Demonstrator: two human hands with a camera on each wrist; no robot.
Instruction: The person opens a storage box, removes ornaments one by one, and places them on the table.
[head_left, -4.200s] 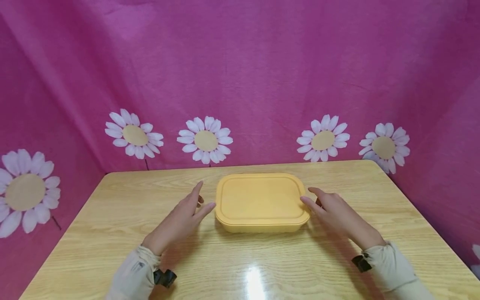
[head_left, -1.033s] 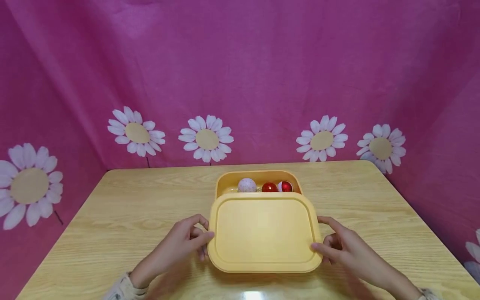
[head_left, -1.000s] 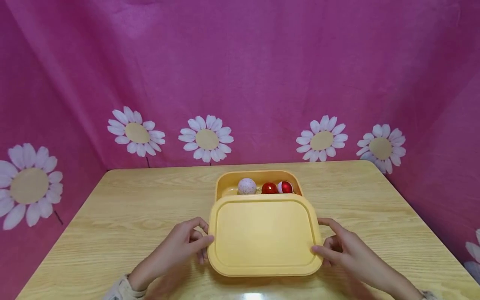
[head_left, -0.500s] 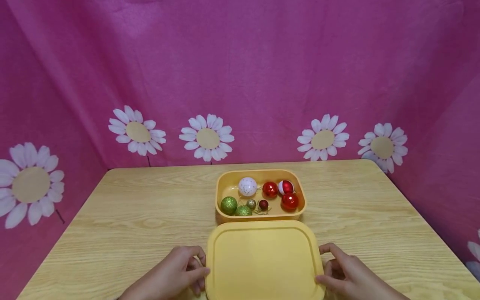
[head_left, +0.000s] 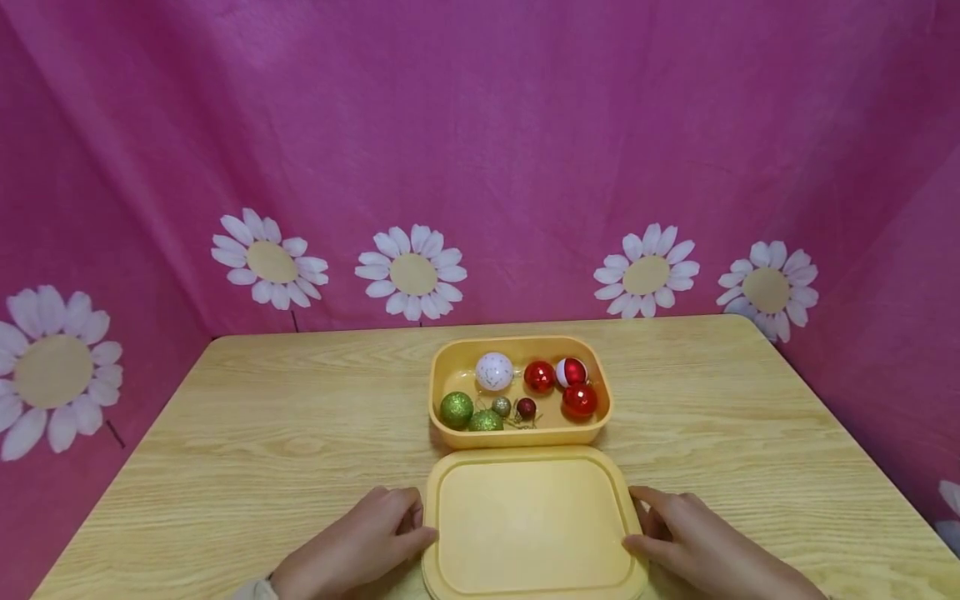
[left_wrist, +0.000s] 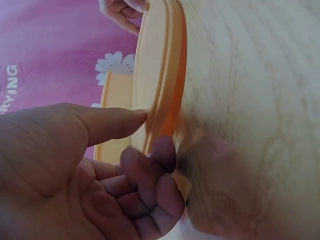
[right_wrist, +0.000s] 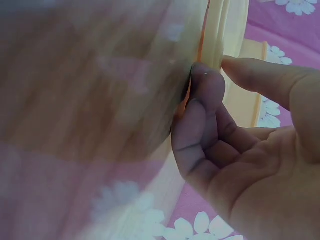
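Observation:
A yellow lid lies low over the table's front, just nearer than the box. My left hand pinches its left edge, thumb on top and fingers curled below. At the right edge my right hand grips it the same way. Behind stands the uncovered yellow box. In it lie a white speckled ball, red shiny balls, a red and white ball, green glitter balls, a small gold ball and a small dark red ball. Both wrist views show the lid's rim between thumb and fingers.
The wooden table reaches back to a pink curtain printed with white daisies. Curtain also hangs along the left and right sides. The table surface reflects light below the lid.
Both hands took hold of the lid, lifted it off the box and drew it toward the front. The balls inside came into view. In the last half second the lid barely shifted.

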